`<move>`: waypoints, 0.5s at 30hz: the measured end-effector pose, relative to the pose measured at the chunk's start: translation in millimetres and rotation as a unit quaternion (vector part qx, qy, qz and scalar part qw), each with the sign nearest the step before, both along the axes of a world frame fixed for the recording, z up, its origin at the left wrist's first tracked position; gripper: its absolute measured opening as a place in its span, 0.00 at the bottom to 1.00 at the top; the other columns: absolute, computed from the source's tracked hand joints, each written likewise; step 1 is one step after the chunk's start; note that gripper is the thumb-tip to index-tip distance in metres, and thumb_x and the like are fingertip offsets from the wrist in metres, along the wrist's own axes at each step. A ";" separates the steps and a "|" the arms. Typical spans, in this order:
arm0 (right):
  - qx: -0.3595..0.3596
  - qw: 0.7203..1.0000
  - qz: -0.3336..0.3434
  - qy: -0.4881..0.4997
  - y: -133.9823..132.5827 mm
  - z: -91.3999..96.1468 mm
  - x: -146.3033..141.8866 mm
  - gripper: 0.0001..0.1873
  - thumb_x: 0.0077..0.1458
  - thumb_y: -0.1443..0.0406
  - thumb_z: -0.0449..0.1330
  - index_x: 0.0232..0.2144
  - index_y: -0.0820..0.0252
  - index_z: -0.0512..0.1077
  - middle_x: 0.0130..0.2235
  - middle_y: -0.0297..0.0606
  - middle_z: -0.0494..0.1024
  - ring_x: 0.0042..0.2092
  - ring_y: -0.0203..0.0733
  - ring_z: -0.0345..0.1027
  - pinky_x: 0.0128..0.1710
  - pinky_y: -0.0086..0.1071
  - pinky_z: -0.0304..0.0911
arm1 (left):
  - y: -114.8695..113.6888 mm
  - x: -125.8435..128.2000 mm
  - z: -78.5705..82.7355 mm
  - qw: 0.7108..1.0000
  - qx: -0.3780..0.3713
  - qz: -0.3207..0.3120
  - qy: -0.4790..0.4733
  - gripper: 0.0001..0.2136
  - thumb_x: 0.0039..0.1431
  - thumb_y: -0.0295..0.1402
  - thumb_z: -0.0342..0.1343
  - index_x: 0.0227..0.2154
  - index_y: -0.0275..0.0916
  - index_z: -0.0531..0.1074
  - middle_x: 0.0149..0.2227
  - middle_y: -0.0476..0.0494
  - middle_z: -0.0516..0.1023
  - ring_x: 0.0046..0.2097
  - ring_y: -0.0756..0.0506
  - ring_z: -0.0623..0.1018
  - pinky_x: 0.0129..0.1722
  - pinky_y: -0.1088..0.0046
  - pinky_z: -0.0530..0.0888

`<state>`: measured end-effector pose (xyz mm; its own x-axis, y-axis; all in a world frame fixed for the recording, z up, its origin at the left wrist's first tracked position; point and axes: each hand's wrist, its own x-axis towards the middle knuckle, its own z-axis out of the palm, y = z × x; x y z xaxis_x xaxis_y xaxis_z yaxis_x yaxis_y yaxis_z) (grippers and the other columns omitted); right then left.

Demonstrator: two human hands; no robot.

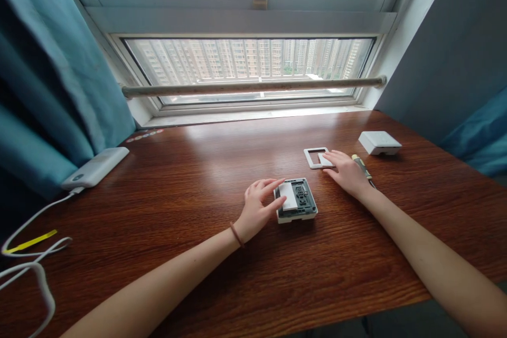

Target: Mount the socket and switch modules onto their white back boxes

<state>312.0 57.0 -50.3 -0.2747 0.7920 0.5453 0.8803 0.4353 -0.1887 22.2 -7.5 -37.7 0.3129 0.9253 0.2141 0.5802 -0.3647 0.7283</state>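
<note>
The left hand [257, 210] rests on the desk [198, 253] at the left edge of the switch body [298, 200], its fingers loosely curled, two fingertips pressing a white rocker [288, 196] that sits on the left half of the body; the right half shows dark exposed innards. The right hand [346, 171] lies flat, fingers spread and relaxed, over a small white piece [324, 160] inside the corner of the white frame [316, 158], pinning rather than gripping it. A screwdriver [362, 168] lies just beside that hand, partly under the wrist. To do this step well, I judge the left hand should steady the body with the thumb side while the fingertips press evenly along the rocker, so it seats flat rather than tipping at one end. The body sits near the middle of the desk, face up, almost square; the rocker's long axis runs away from the person towards the window, leaning slightly left. A white box [379, 142] stands further right, a power bank [96, 167] with its cable far left
</note>
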 end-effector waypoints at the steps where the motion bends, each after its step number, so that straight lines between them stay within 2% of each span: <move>1: -0.008 1.000 0.000 -0.009 1.6 -4.2 2.0 0.20 0.50 0.68 0.60 0.47 0.65 0.71 0.48 0.47 0.75 0.54 0.52 0.64 0.53 0.47 0.61 | -0.1 -0.3 0.0 1.000 -0.002 -0.001 -0.002 0.20 0.55 0.39 0.55 0.52 0.49 0.66 0.52 0.47 0.70 0.55 0.42 0.63 0.58 0.56 0.55; 4: -0.020 0.999 -0.008 -0.027 2.6 -12.6 2.1 0.17 0.52 0.69 0.57 0.46 0.64 0.72 0.48 0.48 0.75 0.53 0.52 0.65 0.50 0.47 0.63 | -0.8 -0.9 0.8 1.000 -0.011 0.004 0.003 0.25 0.52 0.41 0.56 0.54 0.47 0.63 0.53 0.45 0.68 0.56 0.40 0.62 0.58 0.56 0.54; 7: -0.020 0.999 -0.015 -0.038 2.3 -14.8 -0.2 0.15 0.54 0.70 0.55 0.44 0.62 0.73 0.46 0.46 0.76 0.51 0.51 0.66 0.49 0.46 0.64 | -1.6 -1.2 1.7 1.000 -0.008 0.003 0.011 0.23 0.53 0.41 0.55 0.53 0.48 0.64 0.53 0.45 0.68 0.56 0.40 0.62 0.58 0.57 0.55; 12: 0.003 0.998 -0.021 -0.051 1.9 -10.9 -2.6 0.13 0.55 0.72 0.53 0.40 0.61 0.75 0.43 0.45 0.78 0.49 0.51 0.69 0.50 0.45 0.62 | -1.4 -0.7 2.2 1.000 -0.004 -0.002 0.020 0.21 0.54 0.41 0.54 0.52 0.47 0.65 0.53 0.46 0.68 0.56 0.41 0.62 0.58 0.57 0.55; 15: 0.031 0.998 -0.033 -0.042 -2.7 -4.8 -5.4 0.15 0.56 0.72 0.51 0.41 0.63 0.74 0.43 0.46 0.78 0.48 0.51 0.70 0.49 0.45 0.63 | -0.9 -0.4 1.3 1.000 -0.003 -0.005 0.016 0.21 0.54 0.41 0.54 0.52 0.46 0.65 0.53 0.45 0.68 0.56 0.41 0.62 0.58 0.56 0.55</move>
<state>306.5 54.3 -55.1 -0.2695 0.7749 0.5717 0.9190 0.3844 -0.0879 21.8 -8.4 -36.4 0.3286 0.9236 0.1974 0.6001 -0.3656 0.7115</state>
